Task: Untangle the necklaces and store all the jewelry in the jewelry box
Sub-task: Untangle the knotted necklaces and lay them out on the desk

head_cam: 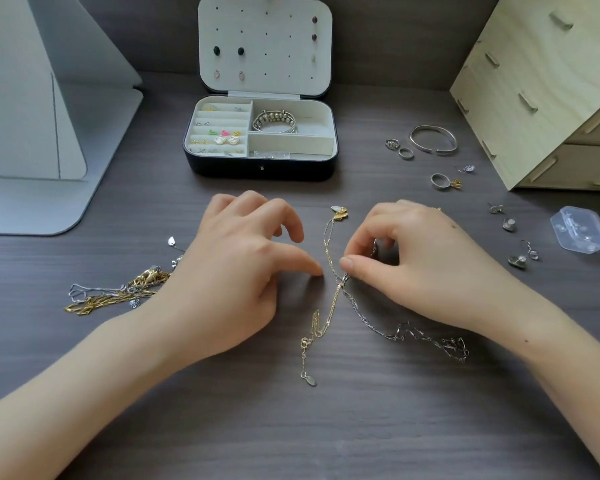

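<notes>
**Two chains crossed, two hands at the knot**

Closest to the person, a thin gold chain (321,327) lies on the dark table (291,427), with a small tag at its near end. A silver chain (413,336) curls away to the right. The two chains cross just in front of the fingers.

The right hand (426,268) pinches at that crossing with thumb and first finger. It looks shut on the chains, though which one it holds is hard to tell. The left hand (243,271) is loosely spread, with its thumb tip down on the table just beside the gold chain. It holds nothing.

To do this step well, I think the left thumb should pin the gold chain flat while the right hand eases the silver one free. Slow, small pulls are best. A hard tug could make the knot tighter.

A tangled pile of gold and silver chains (118,292) waits on the left. Farther right lie rings (406,153), a silver bangle (433,139) and some earrings (520,258).

At the back, the jewelry box (262,169) stands open, with small earrings and a beaded bracelet (274,122) inside.
</notes>
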The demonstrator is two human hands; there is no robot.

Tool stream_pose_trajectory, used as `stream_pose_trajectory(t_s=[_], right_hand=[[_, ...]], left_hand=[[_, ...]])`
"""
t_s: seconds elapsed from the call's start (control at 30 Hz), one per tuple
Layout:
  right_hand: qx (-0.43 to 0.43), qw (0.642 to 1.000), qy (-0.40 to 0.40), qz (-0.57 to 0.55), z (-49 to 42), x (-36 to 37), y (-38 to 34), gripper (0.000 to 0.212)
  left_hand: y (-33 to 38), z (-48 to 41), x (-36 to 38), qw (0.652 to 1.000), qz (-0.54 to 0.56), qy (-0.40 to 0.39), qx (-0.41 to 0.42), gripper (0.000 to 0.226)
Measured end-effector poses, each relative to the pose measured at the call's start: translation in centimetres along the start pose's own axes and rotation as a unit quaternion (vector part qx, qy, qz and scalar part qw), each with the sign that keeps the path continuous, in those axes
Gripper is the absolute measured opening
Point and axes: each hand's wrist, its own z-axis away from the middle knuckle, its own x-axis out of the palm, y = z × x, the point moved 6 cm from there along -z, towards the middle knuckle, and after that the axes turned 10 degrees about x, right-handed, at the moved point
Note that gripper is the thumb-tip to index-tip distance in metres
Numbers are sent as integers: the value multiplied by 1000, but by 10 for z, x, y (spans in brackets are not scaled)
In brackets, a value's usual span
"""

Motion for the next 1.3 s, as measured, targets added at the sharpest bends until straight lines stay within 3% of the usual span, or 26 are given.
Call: stream_pose_trajectory(t_s=[0.27,0.6,1.3], right_hand=[[30,998,-30,39,2,4,-11,8],[36,985,-61,155,0,8,-24,15],[133,987,5,90,8,-7,7,20]], left_hand=[[5,-2,1,999,-2,-6,46,67],[8,-1,10,998,1,1,66,66],[11,-6,12,998,23,9,61,65]])
